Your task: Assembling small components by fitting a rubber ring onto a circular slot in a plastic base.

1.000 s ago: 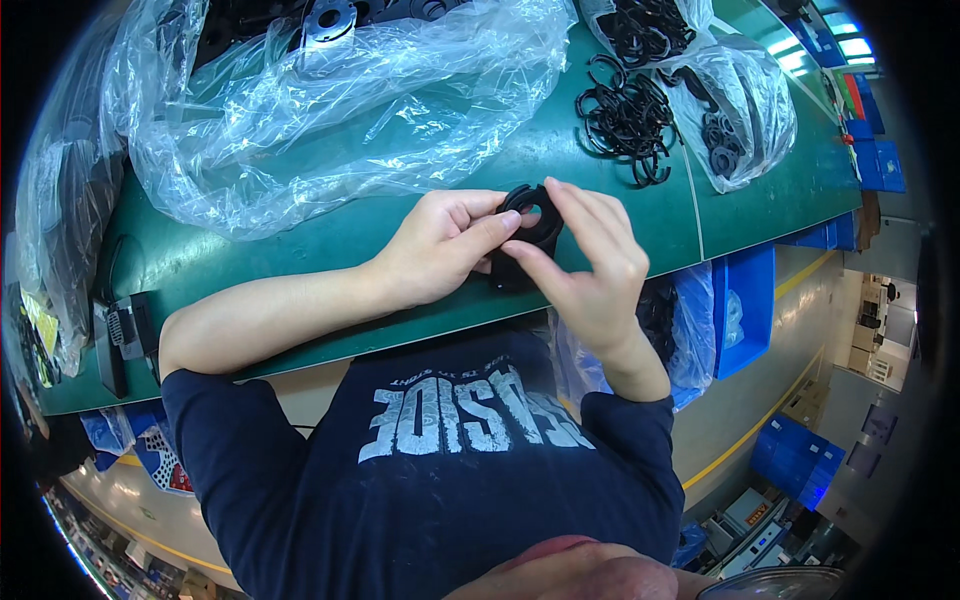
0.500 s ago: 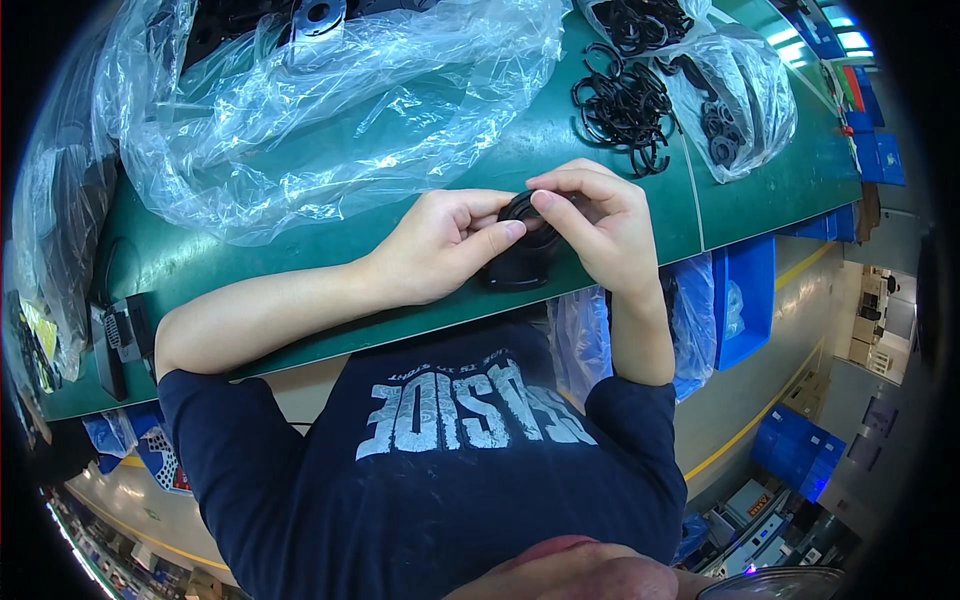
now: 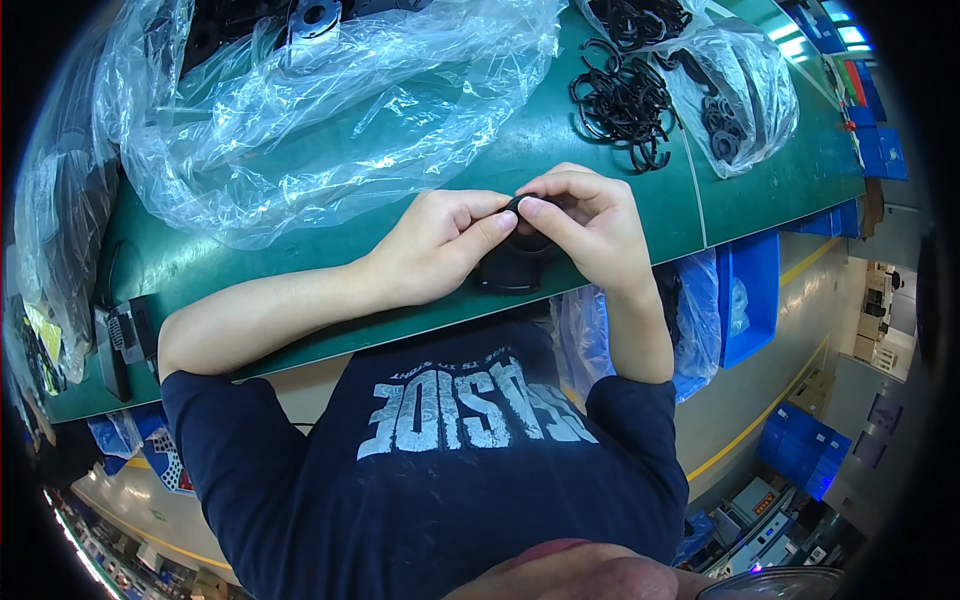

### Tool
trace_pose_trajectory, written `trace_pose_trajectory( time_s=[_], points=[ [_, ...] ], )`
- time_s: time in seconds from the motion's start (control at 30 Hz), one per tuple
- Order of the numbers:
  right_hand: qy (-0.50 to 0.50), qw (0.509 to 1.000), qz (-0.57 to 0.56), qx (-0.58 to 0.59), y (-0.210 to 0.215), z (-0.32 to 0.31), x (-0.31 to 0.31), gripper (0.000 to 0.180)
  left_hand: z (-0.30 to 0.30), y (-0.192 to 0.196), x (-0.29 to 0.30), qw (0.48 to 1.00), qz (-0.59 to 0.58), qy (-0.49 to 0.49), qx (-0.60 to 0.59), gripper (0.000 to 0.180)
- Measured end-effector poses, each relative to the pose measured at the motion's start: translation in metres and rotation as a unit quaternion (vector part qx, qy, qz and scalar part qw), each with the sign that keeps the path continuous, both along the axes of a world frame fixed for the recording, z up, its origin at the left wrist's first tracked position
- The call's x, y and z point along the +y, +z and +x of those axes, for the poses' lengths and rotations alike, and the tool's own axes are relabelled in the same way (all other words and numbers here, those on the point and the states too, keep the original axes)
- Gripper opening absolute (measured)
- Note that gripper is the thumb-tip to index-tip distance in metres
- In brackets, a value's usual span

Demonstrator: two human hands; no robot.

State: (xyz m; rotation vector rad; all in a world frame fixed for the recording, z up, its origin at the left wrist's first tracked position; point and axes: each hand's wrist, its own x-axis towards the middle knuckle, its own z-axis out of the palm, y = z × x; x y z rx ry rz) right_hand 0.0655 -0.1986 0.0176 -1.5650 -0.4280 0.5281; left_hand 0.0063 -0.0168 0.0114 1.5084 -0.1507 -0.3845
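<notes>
Black part (image 3: 512,272): held between both hands at the near edge of the green desk (image 3: 680,215); serves as centre for all clock directions below.
Long axis: appears to run roughly from twelve to six o'clock, with curved rim toward twelve and broader body toward six; partly covered by fingers, so not exactly readable.
Left grip (image 3: 435,245): reaches in from nine o'clock; closed on the rim, with thumb laid along the eleven o'clock side.
Right grip (image 3: 600,230): reaches in from between two and three o'clock; pinched on the rim near twelve, between thumb and curled fingers.
Nearer hand: neither, with both in contact and thumb tips just beside each other.
Rim under thumbs: too dark and too covered to tell one piece from two.
Large clear bag (image 3: 165,130): spread open at ten to eleven o'clock, well apart from the hands; holds dark flat parts (image 3: 315,15), at least one with a round hole.
Loose black clips (image 3: 622,108): heaped directly on the desk at one o'clock, open-ringed and tangled.
Upper clear bag (image 3: 703,18): lies beyond the heap, at one o'clock; holds more black clips.
Right-hand clear bag (image 3: 770,110): lies at two o'clock; holds small dark rings (image 3: 722,125).
Grey-looking bag (image 3: 60,130): stands at nine o'clock, far side of the left forearm; holds dark contents of unclear kind.
Blue bin (image 3: 750,350): sits below desk level, between three and four o'clock; holds crumpled clear plastic (image 3: 738,305).
</notes>
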Motion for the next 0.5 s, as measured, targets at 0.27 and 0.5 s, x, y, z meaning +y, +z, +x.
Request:
trace_pose_trajectory(
  time_s=[0.27, 0.5],
  points=[
    [-0.024, 0.999, 0.017, 0.04, 0.002, 0.0, 0.003, 0.012, 0.0, -0.009, -0.001, 0.999, -0.017, 0.009, 0.025, 0.028],
    [-0.015, 0.996, -0.057, -0.06, 0.005, -0.004, 0.003, 0.013, 0.0, -0.007, 0.0, 0.999, -0.051, -0.003, 0.018, 0.027]
  ],
)
